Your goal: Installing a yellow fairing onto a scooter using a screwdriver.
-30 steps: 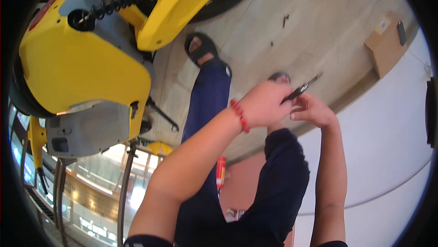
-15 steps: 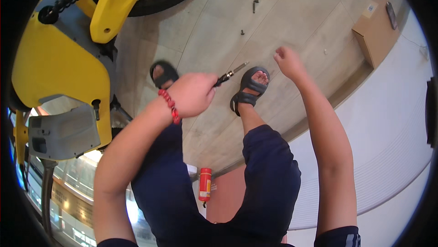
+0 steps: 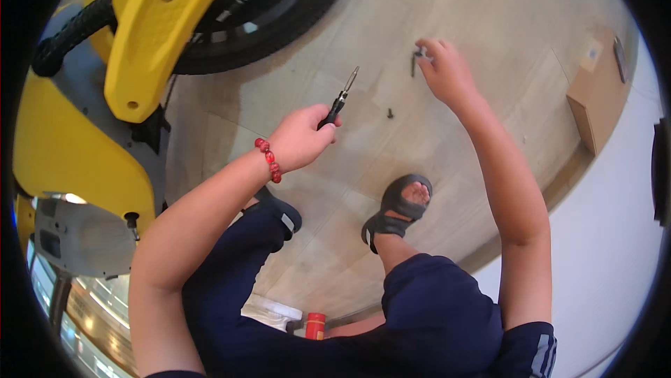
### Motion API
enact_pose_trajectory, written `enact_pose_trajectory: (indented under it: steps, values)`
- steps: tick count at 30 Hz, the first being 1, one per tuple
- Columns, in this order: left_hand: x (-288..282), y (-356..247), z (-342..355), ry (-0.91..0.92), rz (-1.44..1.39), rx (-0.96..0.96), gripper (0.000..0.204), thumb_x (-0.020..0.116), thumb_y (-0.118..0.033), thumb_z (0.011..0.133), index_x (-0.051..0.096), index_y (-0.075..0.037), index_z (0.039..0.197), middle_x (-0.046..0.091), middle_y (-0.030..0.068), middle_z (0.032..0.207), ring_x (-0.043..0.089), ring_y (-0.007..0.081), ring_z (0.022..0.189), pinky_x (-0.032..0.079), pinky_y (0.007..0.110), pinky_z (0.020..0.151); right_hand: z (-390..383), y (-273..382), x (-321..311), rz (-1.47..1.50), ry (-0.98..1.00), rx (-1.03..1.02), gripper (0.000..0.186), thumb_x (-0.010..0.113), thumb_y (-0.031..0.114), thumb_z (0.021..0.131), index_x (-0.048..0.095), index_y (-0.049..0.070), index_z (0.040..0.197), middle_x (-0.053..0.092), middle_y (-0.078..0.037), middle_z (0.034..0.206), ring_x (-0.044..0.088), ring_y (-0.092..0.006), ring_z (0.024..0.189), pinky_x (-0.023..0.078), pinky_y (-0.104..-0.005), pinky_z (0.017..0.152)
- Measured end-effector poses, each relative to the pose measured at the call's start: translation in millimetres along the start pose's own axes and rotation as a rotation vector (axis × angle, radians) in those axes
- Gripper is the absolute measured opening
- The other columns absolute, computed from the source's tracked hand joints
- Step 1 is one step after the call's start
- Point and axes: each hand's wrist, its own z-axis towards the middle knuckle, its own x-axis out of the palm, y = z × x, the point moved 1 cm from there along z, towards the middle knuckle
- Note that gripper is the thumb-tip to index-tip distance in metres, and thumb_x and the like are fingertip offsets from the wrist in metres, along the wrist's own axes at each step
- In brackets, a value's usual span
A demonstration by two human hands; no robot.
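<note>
Head view: the left hand [image 3: 302, 139] is clenched around the dark handle of a pair of needle-nose pliers [image 3: 340, 99], whose thin metal tips point up and away, toward the black tyre [image 3: 279, 25]. A red bead bracelet [image 3: 268, 159] sits on that wrist. The right hand [image 3: 445, 70] reaches far out over the wooden floor [image 3: 489, 15], its fingertips pinched on a small dark metal piece [image 3: 415, 62]; what kind of part it is cannot be made out, since it is tiny and half covered by the fingers. A small dark screw [image 3: 390, 113] lies loose on the floor, between the pliers and the right hand, touching neither. The tyre belongs to a yellow machine [image 3: 150, 42] whose body runs off the upper left edge, so its full shape is cut off. Below the screw, nearer the person, a foot in a grey sandal [image 3: 400, 207] stands on the floor; the other foot is mostly hidden behind the left forearm. Far to the right of the screw, a cardboard box [image 3: 594, 109] sits at the floor's edge, bent by the lens.
</note>
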Motion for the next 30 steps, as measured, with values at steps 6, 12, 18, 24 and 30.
enact_pose_trajectory:
  steps: [6, 12, 18, 24, 30]
  values:
    - [-20, 13, 26, -0.129, -0.229, 0.070, 0.020, 0.052, -0.013, 0.088, 0.058, -0.004, 0.105, 0.059, -0.0001, 0.077, 0.055, 0.0084, 0.069, 0.046, 0.024, 0.063, 0, -12, 5, -0.138, 0.008, -0.143, 0.017, 0.059, 0.009, 0.086, 0.056, 0.004, 0.102, 0.059, -0.018, 0.096, 0.057, -0.0387, 0.089, 0.048, -0.0428, 0.077]
    - [-21, -19, 34, -0.120, -0.548, 0.121, 0.050, 0.049, -0.008, 0.086, 0.038, -0.001, 0.135, 0.061, 0.0048, 0.084, 0.057, 0.0089, 0.066, 0.047, 0.024, 0.062, 13, 7, -16, 0.886, 0.099, 0.166, 0.017, 0.058, 0.004, 0.088, 0.059, 0.000, 0.105, 0.063, -0.008, 0.087, 0.060, -0.0164, 0.075, 0.049, -0.0282, 0.070]
    - [-19, -64, 10, -0.229, -0.654, 0.275, 0.057, 0.045, -0.005, 0.086, 0.028, 0.000, 0.140, 0.061, 0.0083, 0.095, 0.055, 0.0094, 0.058, 0.048, 0.023, 0.058, -4, 82, -29, 1.233, 0.417, 0.007, 0.018, 0.057, 0.003, 0.088, 0.059, -0.001, 0.106, 0.060, -0.004, 0.087, 0.058, -0.0106, 0.078, 0.048, -0.0245, 0.072]
    - [-20, -69, 16, -0.054, -0.951, 0.250, 0.035, 0.047, -0.003, 0.084, 0.048, -0.003, 0.119, 0.061, 0.0057, 0.084, 0.055, 0.0085, 0.058, 0.044, 0.022, 0.053, -6, 88, -30, 1.174, 0.345, -0.049, 0.020, 0.057, 0.004, 0.090, 0.059, -0.003, 0.109, 0.061, -0.004, 0.091, 0.058, -0.0096, 0.081, 0.048, -0.0247, 0.075]
    - [-9, -78, 21, -0.049, -1.069, 0.355, 0.019, 0.062, -0.012, 0.088, 0.056, -0.005, 0.105, 0.056, -0.0001, 0.076, 0.045, 0.0053, 0.051, 0.038, 0.022, 0.048, -16, 90, -32, 1.156, 0.258, -0.081, 0.019, 0.056, 0.000, 0.090, 0.059, -0.002, 0.109, 0.060, -0.003, 0.093, 0.056, -0.0090, 0.083, 0.047, -0.0238, 0.076]
